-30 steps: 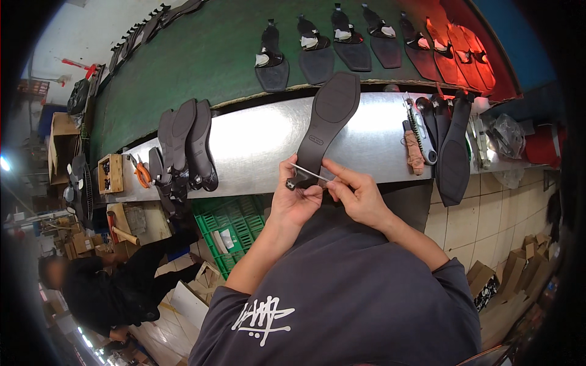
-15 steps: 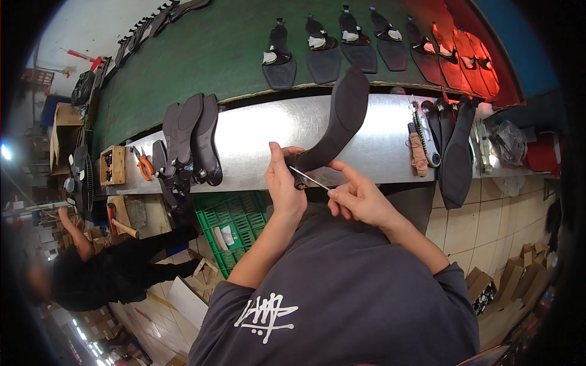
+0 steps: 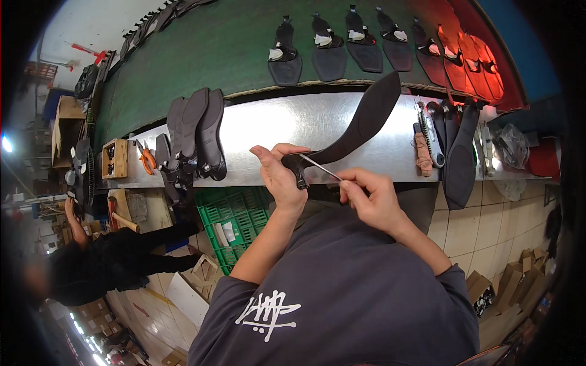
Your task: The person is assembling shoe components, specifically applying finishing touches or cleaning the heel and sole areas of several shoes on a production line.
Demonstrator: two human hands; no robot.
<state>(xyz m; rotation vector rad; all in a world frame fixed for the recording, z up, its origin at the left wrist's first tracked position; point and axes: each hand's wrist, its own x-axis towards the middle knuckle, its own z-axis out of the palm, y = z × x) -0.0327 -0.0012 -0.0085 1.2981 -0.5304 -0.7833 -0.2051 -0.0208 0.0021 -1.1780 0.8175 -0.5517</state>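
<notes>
My left hand (image 3: 284, 184) is closed around the heel end of a black high-heeled sandal (image 3: 368, 116). Its sole faces me, and the toe points up to the right over the metal bench. Between the thumb and fingers of my right hand (image 3: 373, 200) is a thin metal rod (image 3: 321, 167), like a screwdriver shaft; any handle is hidden in the palm. The rod's tip touches the sandal near the top of its heel. To the left on the bench lie several more black sandals (image 3: 194, 122), soles up.
Orange-handled pliers (image 3: 147, 160) lie beside a small wooden box (image 3: 115, 160). A utility knife (image 3: 432, 137) and more sandals (image 3: 462, 155) are at right. Sandals line the green table (image 3: 244, 43) behind. A green crate (image 3: 235, 213) stands below; another person (image 3: 116, 262) works at left.
The sandal has swung rightward, its toe now farther right and slightly lower. My right hand has shifted a little right with the rod. The other person's arm has moved too.
</notes>
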